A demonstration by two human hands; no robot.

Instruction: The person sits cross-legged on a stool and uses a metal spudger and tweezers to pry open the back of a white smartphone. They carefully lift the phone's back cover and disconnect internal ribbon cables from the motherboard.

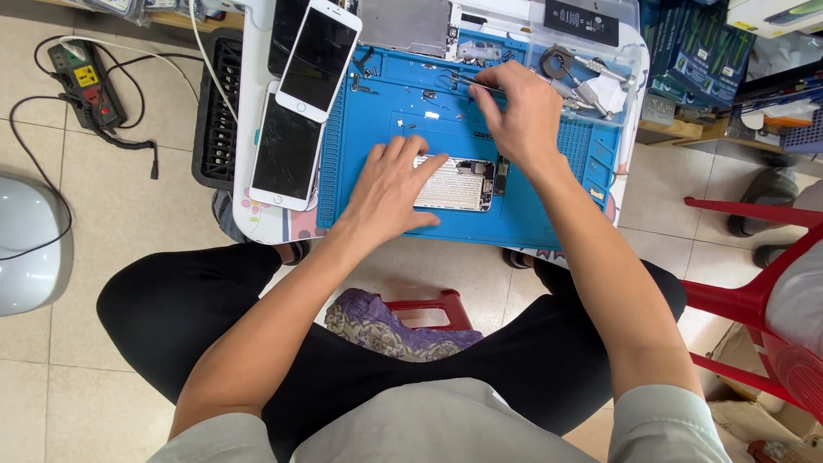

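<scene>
opened phone [459, 183] lies flat on the blue mat [531, 219], lower middle, insides up. its left part is hidden under the left hand [390, 190], which rests on it palm down, fingers spread. right hand [519, 111] is above and right of the phone, fingers pinched on thin tweezers [467, 81]; the tips run out among small parts, too small to make out. two white phones [300, 103] lie left of the mat, overlapping, a third dark one cut off at the top edge. tools [579, 73] top right are jumbled, hard to separate. power strip [86, 81] on the floor, left.
</scene>
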